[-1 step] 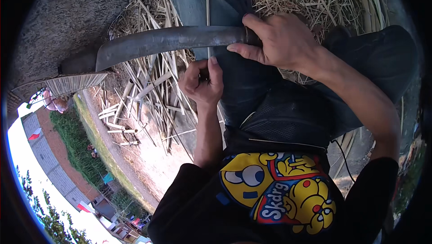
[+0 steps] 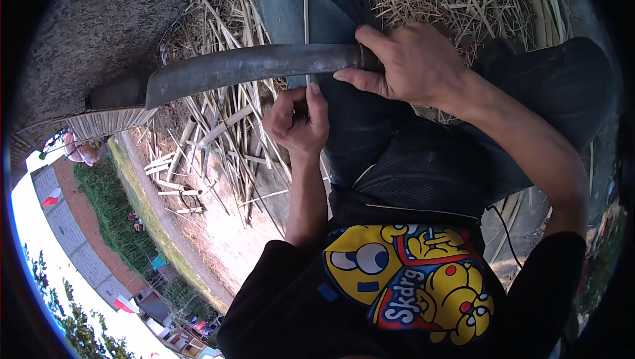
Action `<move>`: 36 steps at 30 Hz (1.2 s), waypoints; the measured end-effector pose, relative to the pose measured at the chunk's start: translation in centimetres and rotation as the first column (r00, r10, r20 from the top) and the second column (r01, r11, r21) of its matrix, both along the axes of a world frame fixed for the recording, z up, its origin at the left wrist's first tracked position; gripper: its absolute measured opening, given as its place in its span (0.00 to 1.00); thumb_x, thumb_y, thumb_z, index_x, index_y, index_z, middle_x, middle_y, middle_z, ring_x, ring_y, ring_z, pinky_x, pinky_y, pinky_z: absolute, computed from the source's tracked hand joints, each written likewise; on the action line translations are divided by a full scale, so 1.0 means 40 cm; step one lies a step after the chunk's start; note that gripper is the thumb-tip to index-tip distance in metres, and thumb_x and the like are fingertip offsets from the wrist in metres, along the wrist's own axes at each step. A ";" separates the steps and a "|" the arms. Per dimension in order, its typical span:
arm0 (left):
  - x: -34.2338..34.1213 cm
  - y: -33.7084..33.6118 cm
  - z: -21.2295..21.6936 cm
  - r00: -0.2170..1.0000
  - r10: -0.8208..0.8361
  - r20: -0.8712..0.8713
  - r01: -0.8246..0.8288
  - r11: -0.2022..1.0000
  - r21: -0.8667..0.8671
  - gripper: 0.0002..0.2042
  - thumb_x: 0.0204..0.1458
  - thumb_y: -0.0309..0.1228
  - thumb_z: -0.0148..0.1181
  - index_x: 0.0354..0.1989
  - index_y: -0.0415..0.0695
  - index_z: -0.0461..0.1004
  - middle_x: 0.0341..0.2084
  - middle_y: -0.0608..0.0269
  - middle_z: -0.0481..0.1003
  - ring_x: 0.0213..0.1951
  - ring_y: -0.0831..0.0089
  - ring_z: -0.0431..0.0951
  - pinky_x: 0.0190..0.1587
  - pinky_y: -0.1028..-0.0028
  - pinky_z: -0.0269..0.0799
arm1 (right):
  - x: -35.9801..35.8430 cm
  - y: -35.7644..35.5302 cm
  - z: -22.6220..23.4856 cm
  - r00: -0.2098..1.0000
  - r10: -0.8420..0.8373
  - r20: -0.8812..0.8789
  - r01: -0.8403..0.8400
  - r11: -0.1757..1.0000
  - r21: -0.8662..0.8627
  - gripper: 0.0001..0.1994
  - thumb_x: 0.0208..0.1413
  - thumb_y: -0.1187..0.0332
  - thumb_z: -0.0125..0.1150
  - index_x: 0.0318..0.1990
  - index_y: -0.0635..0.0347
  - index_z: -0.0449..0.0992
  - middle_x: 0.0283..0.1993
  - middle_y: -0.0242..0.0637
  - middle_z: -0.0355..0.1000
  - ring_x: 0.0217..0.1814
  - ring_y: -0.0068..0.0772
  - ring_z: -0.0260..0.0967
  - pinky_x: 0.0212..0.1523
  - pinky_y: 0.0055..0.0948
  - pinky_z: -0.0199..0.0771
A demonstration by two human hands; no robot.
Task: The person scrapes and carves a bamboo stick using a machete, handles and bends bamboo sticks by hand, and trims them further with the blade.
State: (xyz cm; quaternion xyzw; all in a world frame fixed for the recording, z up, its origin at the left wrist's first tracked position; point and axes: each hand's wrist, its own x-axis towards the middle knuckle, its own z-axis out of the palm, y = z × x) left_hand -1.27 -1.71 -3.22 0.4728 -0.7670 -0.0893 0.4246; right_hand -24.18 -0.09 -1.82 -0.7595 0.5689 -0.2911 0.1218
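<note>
- Grey, curved metal blade [image 2: 245,66]: your right hand [image 2: 420,64] closes round its dark handle [image 2: 372,59].
- Thin, pale strip [image 2: 305,8]: your curled left hand [image 2: 299,121] pinches it.

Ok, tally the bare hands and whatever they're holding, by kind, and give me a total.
Hands: 2 (left hand, right hand)
Long curved blade, in the right hand: 1
Thin pale strip, in the left hand: 1
Total: 4
</note>
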 end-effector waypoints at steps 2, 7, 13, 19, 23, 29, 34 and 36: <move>-0.003 0.001 0.001 0.999 0.006 -0.033 -0.006 1.000 0.013 0.13 0.51 0.28 0.68 0.19 0.44 0.72 0.08 0.69 0.66 0.11 0.80 0.64 0.17 0.77 0.58 | 0.004 0.000 -0.012 0.999 0.051 -0.007 -0.050 0.996 0.079 0.36 0.59 0.29 0.46 0.32 0.60 0.74 0.10 0.41 0.68 0.18 0.47 0.75 0.20 0.42 0.77; -0.003 -0.004 0.006 0.999 0.033 -0.029 -0.032 0.998 0.046 0.12 0.51 0.28 0.68 0.18 0.43 0.73 0.08 0.70 0.66 0.12 0.82 0.63 0.18 0.78 0.58 | -0.022 -0.031 -0.016 0.999 0.016 -0.038 -0.018 0.999 -0.043 0.34 0.59 0.31 0.49 0.35 0.61 0.73 0.10 0.39 0.66 0.15 0.44 0.73 0.18 0.39 0.75; 0.014 -0.009 -0.017 0.998 -0.030 -0.057 0.027 0.998 -0.059 0.15 0.51 0.28 0.68 0.17 0.44 0.69 0.08 0.69 0.67 0.11 0.82 0.64 0.17 0.78 0.58 | 0.013 0.000 -0.019 0.993 0.072 -0.091 -0.080 0.993 -0.090 0.32 0.58 0.33 0.54 0.36 0.59 0.74 0.11 0.38 0.67 0.15 0.42 0.73 0.19 0.38 0.75; 0.007 0.008 0.004 1.000 -0.024 0.003 0.024 1.000 -0.004 0.14 0.49 0.26 0.67 0.17 0.45 0.68 0.08 0.68 0.68 0.10 0.79 0.66 0.17 0.78 0.59 | -0.069 -0.078 -0.013 0.991 -0.114 -0.066 0.102 0.981 -0.167 0.31 0.60 0.35 0.54 0.37 0.60 0.75 0.09 0.36 0.64 0.12 0.39 0.70 0.16 0.36 0.70; 0.015 0.011 -0.008 1.000 -0.023 -0.007 0.023 0.999 -0.025 0.15 0.49 0.26 0.68 0.17 0.46 0.67 0.08 0.68 0.68 0.10 0.79 0.66 0.17 0.77 0.60 | -0.098 -0.075 0.008 0.982 -0.185 -0.043 0.179 0.977 -0.114 0.32 0.62 0.35 0.50 0.38 0.62 0.76 0.07 0.33 0.61 0.10 0.35 0.68 0.14 0.33 0.70; 0.007 0.007 -0.006 0.998 -0.054 0.007 0.055 0.998 -0.031 0.14 0.48 0.25 0.68 0.17 0.46 0.67 0.09 0.68 0.69 0.10 0.79 0.66 0.17 0.77 0.61 | -0.010 -0.002 -0.023 0.993 -0.002 -0.118 -0.016 0.989 -0.149 0.36 0.60 0.29 0.44 0.32 0.58 0.74 0.09 0.37 0.66 0.13 0.39 0.73 0.17 0.36 0.75; 0.008 0.010 -0.007 1.000 -0.030 -0.001 0.030 0.999 -0.016 0.14 0.48 0.25 0.68 0.17 0.46 0.67 0.10 0.68 0.70 0.11 0.79 0.67 0.17 0.77 0.60 | -0.055 -0.049 -0.012 0.990 -0.051 -0.132 0.037 0.994 -0.104 0.33 0.58 0.34 0.55 0.41 0.62 0.76 0.13 0.38 0.68 0.15 0.40 0.72 0.17 0.36 0.72; 0.005 0.004 -0.006 1.000 -0.025 -0.017 0.024 1.000 -0.017 0.14 0.48 0.25 0.69 0.17 0.46 0.67 0.10 0.68 0.69 0.11 0.79 0.66 0.17 0.77 0.60 | -0.071 -0.072 -0.010 0.987 -0.094 -0.130 0.080 0.991 -0.104 0.33 0.59 0.34 0.55 0.42 0.63 0.76 0.12 0.37 0.67 0.14 0.40 0.71 0.18 0.36 0.72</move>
